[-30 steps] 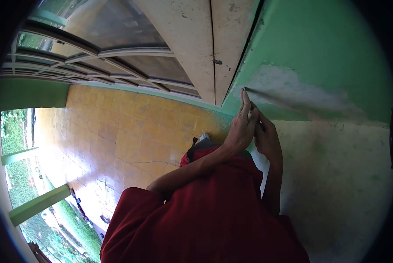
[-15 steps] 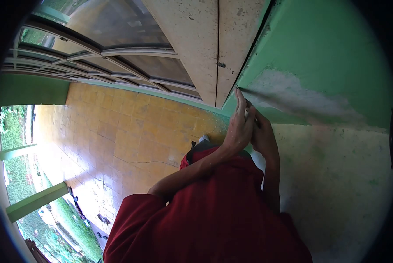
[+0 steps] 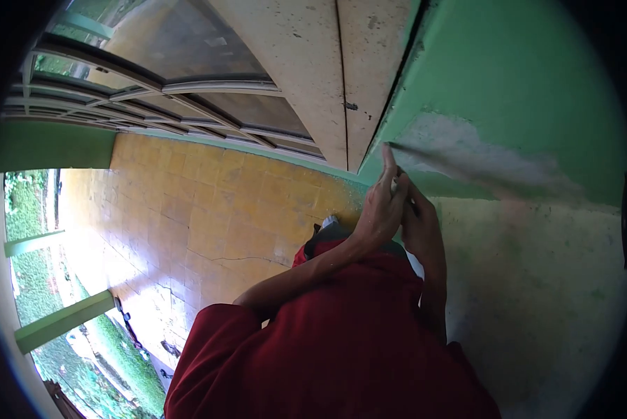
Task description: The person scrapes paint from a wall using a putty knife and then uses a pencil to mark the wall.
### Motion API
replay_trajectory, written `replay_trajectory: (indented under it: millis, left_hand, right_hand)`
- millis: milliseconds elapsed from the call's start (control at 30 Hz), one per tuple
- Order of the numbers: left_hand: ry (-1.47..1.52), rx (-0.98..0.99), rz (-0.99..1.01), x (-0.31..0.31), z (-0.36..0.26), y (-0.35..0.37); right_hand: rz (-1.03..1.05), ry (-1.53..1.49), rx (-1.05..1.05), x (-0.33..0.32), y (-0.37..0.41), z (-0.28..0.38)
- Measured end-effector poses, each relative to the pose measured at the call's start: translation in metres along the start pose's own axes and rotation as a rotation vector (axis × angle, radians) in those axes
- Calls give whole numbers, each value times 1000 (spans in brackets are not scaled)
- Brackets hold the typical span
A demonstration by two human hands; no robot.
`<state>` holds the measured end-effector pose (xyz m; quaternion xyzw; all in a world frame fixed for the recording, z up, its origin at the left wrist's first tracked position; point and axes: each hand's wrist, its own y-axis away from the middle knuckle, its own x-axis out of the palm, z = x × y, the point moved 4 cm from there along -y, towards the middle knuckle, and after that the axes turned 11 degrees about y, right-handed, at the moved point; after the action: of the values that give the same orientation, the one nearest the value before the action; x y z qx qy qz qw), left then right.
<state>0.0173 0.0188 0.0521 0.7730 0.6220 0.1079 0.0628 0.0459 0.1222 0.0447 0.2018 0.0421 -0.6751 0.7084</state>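
My left hand [image 3: 378,211] is raised against the green wall [image 3: 530,91], close to the door frame's edge. Its index finger stretches up, with the tip at or very near the wall beside a bare plaster patch [image 3: 449,140]. The other fingers look curled around a small pale thing [image 3: 394,186], of which only a bit shows. Right beside it, my right hand [image 3: 419,215] is pressed close, fingers bent and largely covered by the left. Whether it grips the same pale thing cannot be made out. A dark shadow runs from the fingertip across the patch.
A worn cream door frame [image 3: 373,77] and a paned window [image 3: 222,105] stand to the left. Below lies a yellow tiled floor [image 3: 215,195] with a crack. The lower wall [image 3: 523,279] is pale and stained. Green posts [image 3: 65,321] border grass outside.
The left fingertip has shifted slightly right and down, away from the door frame's edge. Both hands stay together, and the view has moved a little.
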Motion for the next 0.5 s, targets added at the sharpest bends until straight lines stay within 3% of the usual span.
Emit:
replay_trajectory:
  millis: [67, 167, 267, 367, 433, 500]
  left_hand:
    - [-27, 45, 59, 9, -5, -6]
    - [116, 11, -71, 12, -3, -4]
    - [-8, 17, -17, 7, -7, -4]
    - [73, -32, -16, 11, -4, -3]
    - [5, 96, 24, 11, -2, -2]
    - [23, 102, -5, 11, -4, -6]
  right_hand:
    - [17, -104, 175, -19, 8, 17]
    - [164, 22, 174, -16, -10, 6]
    - [15, -225, 94, -13, 5, 14]
    - [77, -145, 215, -14, -1, 15]
    - [57, -164, 219, -14, 10, 21]
    - [43, -171, 192, -16, 4, 24]
